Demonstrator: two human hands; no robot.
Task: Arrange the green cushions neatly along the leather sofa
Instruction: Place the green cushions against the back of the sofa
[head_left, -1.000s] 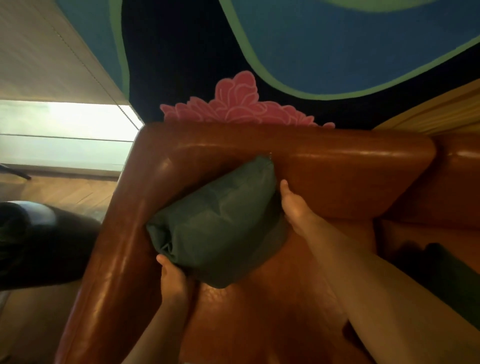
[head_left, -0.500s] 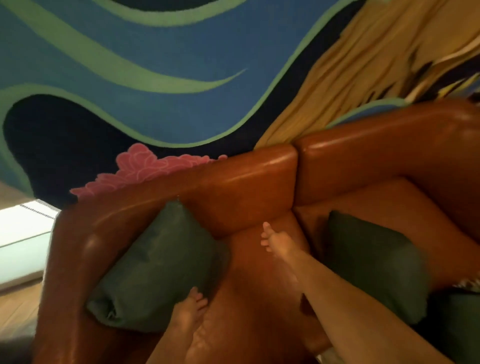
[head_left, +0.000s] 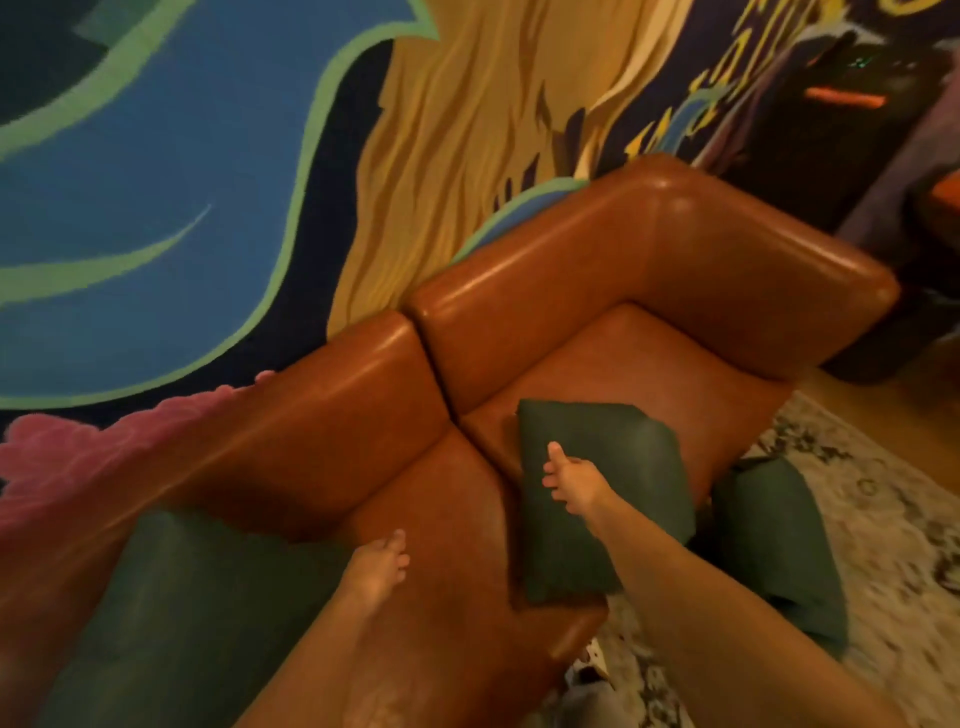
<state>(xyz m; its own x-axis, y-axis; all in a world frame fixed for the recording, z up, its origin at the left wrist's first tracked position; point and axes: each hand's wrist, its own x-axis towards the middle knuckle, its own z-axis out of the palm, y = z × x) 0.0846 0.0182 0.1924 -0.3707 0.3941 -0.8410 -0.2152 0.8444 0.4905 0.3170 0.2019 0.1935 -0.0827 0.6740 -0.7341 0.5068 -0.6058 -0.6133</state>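
The brown leather sofa (head_left: 649, 249) runs from lower left to upper right. One green cushion (head_left: 182, 613) leans in its left corner. A second green cushion (head_left: 628, 452) lies flat on the right seat. A third green cushion (head_left: 774, 545) is off the seat, on the floor against the sofa's front. My left hand (head_left: 379, 566) hovers over the left seat just right of the corner cushion, fingers apart and holding nothing. My right hand (head_left: 571, 483) is stretched out over the second cushion with its fingers spread; I cannot tell whether it touches the fabric.
A painted mural wall (head_left: 156, 182) stands directly behind the sofa. A pale patterned rug (head_left: 893, 525) covers the floor at the right front. Dark furniture (head_left: 831, 130) stands beyond the sofa's right arm. A small object (head_left: 592, 670) lies on the rug by the sofa's front.
Both hands have let go of the corner cushion, which stays in the left corner. My view has swung right, and my right hand has moved right over the second cushion.
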